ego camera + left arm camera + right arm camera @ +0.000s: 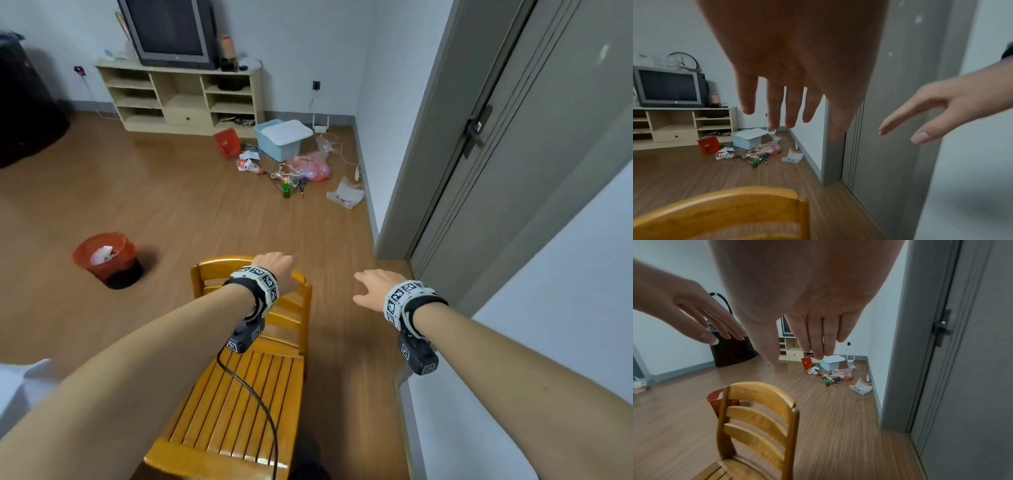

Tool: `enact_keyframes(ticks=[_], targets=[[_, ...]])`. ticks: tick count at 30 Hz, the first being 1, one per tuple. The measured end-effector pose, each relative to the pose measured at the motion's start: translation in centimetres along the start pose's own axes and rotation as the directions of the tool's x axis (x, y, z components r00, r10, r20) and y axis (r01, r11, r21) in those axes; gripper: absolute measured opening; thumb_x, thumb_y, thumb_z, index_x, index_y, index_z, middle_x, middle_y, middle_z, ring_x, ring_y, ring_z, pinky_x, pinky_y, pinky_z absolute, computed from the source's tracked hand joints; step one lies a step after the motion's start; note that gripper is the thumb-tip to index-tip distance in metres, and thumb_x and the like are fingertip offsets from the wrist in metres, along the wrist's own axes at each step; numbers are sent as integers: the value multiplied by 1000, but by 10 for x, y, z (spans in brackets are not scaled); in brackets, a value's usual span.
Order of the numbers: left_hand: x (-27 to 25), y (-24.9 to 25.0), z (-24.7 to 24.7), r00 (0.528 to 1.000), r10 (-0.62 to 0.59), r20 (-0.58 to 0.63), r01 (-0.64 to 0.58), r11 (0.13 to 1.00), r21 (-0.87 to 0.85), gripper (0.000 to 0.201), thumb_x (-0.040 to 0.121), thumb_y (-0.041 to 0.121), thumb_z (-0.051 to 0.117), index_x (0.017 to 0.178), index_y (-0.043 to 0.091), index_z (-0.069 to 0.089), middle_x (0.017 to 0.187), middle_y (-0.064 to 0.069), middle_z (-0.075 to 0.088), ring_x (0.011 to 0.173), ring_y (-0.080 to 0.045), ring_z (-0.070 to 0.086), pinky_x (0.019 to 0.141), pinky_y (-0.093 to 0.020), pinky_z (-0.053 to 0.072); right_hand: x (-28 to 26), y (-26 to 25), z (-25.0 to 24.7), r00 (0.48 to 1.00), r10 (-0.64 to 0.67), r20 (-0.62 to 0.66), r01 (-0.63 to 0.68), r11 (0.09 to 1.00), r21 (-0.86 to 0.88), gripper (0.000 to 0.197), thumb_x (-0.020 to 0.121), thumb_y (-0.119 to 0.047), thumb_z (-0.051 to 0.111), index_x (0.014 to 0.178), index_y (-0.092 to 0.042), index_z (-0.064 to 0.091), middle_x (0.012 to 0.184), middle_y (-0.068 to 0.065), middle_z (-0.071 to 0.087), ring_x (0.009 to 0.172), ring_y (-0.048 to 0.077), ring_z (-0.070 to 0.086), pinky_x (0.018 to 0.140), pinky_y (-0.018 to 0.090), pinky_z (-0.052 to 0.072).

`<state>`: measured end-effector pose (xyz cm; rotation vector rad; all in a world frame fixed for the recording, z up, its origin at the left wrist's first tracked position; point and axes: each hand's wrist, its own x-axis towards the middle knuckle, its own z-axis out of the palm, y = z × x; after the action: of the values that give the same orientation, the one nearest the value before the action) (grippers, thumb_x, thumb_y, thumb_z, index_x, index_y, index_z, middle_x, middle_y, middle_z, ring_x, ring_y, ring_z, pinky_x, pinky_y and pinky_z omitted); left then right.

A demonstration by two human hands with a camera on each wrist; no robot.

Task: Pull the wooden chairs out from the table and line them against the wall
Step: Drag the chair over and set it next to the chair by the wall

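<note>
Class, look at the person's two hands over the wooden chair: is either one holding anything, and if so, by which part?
Nothing is held. The left hand hovers open above the wooden chair backrest; the right hand is open in the air beside it.

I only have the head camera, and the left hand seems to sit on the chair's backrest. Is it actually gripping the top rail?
Observer: No. In the left wrist view the left hand hangs above the top rail with straight fingers and a clear gap below them.
Operator: And the right hand, is it holding anything?
Observer: Nothing. The right wrist view shows the right hand flat with straight fingers, off to the side of the wooden chair.
Operator: What's behind the backrest on the floor?
Observer: The right wrist view shows the red waste bin partly hidden behind the backrest post.
</note>
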<state>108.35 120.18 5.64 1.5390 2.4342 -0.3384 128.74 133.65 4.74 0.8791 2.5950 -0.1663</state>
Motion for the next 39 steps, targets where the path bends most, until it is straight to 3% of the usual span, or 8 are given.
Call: enact_keyframes(ticks=[5, 13, 19, 24, 27, 30, 35, 39], targets=[[121, -38, -38, 1000, 0, 12, 0, 999, 35, 50, 91, 48, 55, 132, 20, 55, 121, -2, 65, 108, -27, 63, 81, -40, 52, 103, 32, -72, 999, -23, -45, 22, 1000, -18, 56, 94, -46, 54, 142, -18, 48, 140, 5, 56, 121, 28, 60, 92, 44, 54], [270, -62, -63, 998, -34, 45, 33, 999, 12, 58, 93, 51, 56, 141, 20, 48, 130, -3, 60, 116, -27, 59, 86, -42, 54, 260, 87, -123, 997, -76, 0, 76, 996, -46, 57, 90, -45, 61, 138, -15, 50, 136, 4, 58, 117, 28, 61, 92, 44, 54], [375, -90, -96, 983, -178, 44, 179, 984, -26, 57, 91, 47, 58, 140, 19, 50, 135, -4, 57, 121, -28, 56, 90, -42, 53, 404, 128, -167, 982, -191, 7, 190, 975, -111, 59, 88, -41, 66, 139, -15, 50, 135, 4, 59, 115, 28, 62, 90, 43, 54], [432, -118, -124, 958, -283, 47, 286, 955, -78, 60, 92, 48, 56, 145, 22, 46, 141, -1, 54, 126, -27, 54, 93, -41, 52, 506, 138, -216, 963, -260, 68, 267, 952, -148, 63, 89, -37, 67, 145, -19, 46, 138, 4, 58, 117, 29, 62, 90, 43, 55], [456, -142, -134, 939, -337, 64, 342, 934, -105, 65, 94, 48, 55, 152, 24, 38, 144, 0, 50, 128, -26, 52, 91, -39, 50, 559, 121, -236, 942, -313, 121, 331, 927, -177, 63, 90, -36, 67, 147, -20, 44, 140, 4, 57, 118, 29, 62, 90, 42, 55], [482, -183, -132, 907, -410, 95, 420, 898, -131, 59, 92, 47, 56, 145, 23, 45, 137, -1, 56, 122, -27, 56, 88, -40, 52, 614, 90, -249, 908, -393, 142, 416, 882, -222, 61, 88, -35, 66, 143, -21, 46, 137, 3, 58, 115, 28, 63, 88, 44, 56], [519, -264, -116, 849, -514, 123, 529, 828, -187, 54, 90, 48, 57, 137, 21, 52, 131, -2, 59, 119, -27, 58, 86, -39, 52, 701, 18, -270, 849, -500, 170, 528, 798, -291, 71, 92, -34, 64, 155, -21, 35, 146, 2, 52, 124, 28, 59, 92, 41, 54], [519, -327, -101, 792, -590, 154, 609, 749, -261, 56, 90, 49, 57, 138, 22, 52, 131, -3, 60, 118, -27, 58, 87, -40, 52, 751, -53, -296, 788, -572, 227, 613, 694, -378, 64, 93, -34, 63, 150, -19, 40, 144, 3, 53, 121, 28, 60, 91, 43, 55]])
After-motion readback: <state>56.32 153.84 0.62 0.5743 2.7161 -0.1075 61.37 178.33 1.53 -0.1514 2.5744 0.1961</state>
